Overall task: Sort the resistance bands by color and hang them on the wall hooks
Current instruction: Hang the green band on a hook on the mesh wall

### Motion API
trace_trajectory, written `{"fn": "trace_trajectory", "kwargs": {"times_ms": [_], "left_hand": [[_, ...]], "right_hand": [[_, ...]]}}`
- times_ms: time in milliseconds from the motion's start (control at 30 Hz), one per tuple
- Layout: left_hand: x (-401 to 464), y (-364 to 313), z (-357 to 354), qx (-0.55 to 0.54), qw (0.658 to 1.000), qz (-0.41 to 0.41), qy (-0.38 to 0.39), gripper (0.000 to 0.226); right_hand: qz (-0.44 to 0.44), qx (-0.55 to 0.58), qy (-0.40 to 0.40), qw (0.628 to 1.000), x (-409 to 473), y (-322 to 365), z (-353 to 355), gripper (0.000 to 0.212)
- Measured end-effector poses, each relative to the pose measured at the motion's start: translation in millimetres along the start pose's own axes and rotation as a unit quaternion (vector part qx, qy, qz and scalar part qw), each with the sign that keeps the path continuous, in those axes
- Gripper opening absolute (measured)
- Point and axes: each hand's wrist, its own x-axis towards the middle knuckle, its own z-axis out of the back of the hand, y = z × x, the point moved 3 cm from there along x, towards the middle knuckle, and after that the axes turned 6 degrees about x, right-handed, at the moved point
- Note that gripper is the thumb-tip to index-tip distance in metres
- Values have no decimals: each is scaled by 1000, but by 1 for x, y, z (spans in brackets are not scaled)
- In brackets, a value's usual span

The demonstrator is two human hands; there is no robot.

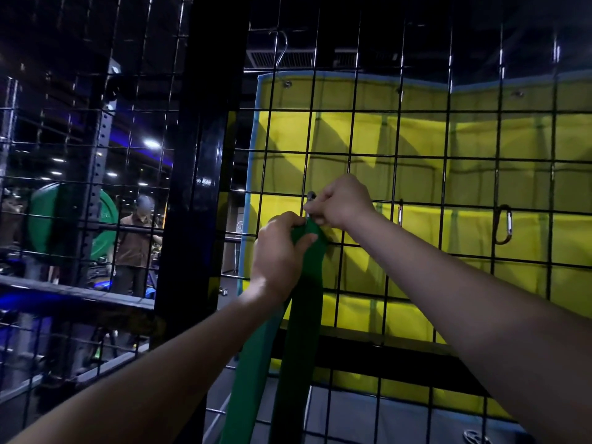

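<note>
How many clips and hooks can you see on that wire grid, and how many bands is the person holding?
Carabiner clips on the grid: 3, at and
S-shaped wire hook near the top: 1
Green resistance band, held by both hands: 1
Total: 5

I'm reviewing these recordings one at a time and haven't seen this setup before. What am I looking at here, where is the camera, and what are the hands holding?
There is no machine: a person wears one wide-angle camera on the head, looking forward and down along both arms. They face a black wire grid with a yellow panel behind it. The left hand grips the top of a green resistance band, whose two strands hang down. The right hand pinches a small metal clip on the grid, just above the band. Two more carabiners hang on the grid further right. At far left, through another grid, is a gym with a green weight plate.
</note>
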Motion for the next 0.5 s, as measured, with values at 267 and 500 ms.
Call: {"fn": "trace_trajectory", "kwargs": {"times_ms": [267, 500], "left_hand": [[1, 2, 3, -53, 998, 20, -7, 35], [7, -15, -5, 96, 982, 110, 120, 45]], "right_hand": [[-49, 0, -8, 999, 11, -4, -7, 34], [6, -36, -13, 999, 6, -4, 1, 28]]}}
